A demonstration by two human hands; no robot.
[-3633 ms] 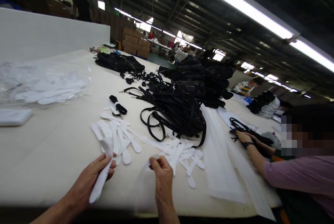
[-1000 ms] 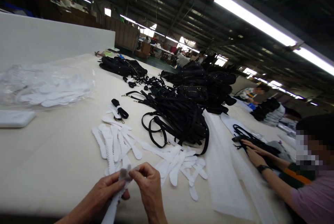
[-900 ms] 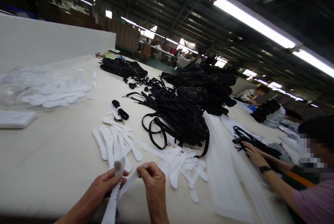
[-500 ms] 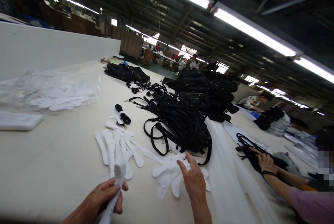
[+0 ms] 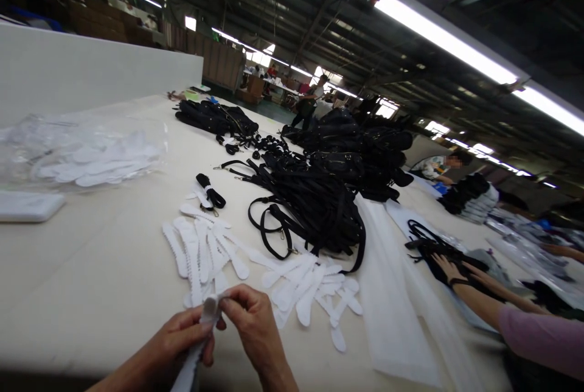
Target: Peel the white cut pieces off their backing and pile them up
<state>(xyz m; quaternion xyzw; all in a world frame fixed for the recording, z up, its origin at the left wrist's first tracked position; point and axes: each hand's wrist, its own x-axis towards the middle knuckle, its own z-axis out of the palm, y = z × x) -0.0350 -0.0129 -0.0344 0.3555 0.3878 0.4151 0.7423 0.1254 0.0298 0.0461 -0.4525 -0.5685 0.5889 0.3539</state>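
Observation:
A white strip with a notched edge (image 5: pixel 188 369) is gripped in my left hand (image 5: pixel 176 336), its upper end folded over. At that folded end, the thumb and fingers of my right hand (image 5: pixel 256 324) pinch the same strip. Just beyond my hands, more loose white notched strips (image 5: pixel 203 252) lie fanned out on the table. To the right of my right hand spreads a second heap of round-ended white strips (image 5: pixel 303 288). A tied bundle of black strap (image 5: pixel 210 191) with a metal clip rests behind the first strips.
Black straps (image 5: pixel 314 209) are piled mid-table (image 5: pixel 114 294), with black bags (image 5: pixel 347 142) behind. A clear plastic bag of white strips (image 5: pixel 100 157) and a white slab (image 5: pixel 30 206) lie left. White sheeting (image 5: pixel 392 313) runs on the right, beside a co-worker's hands (image 5: pixel 449 270) on black material.
My right hand has moved left from the heap of strips to the strip in my left hand and closed on its end. The heap is more spread out. The co-worker's hands have shifted.

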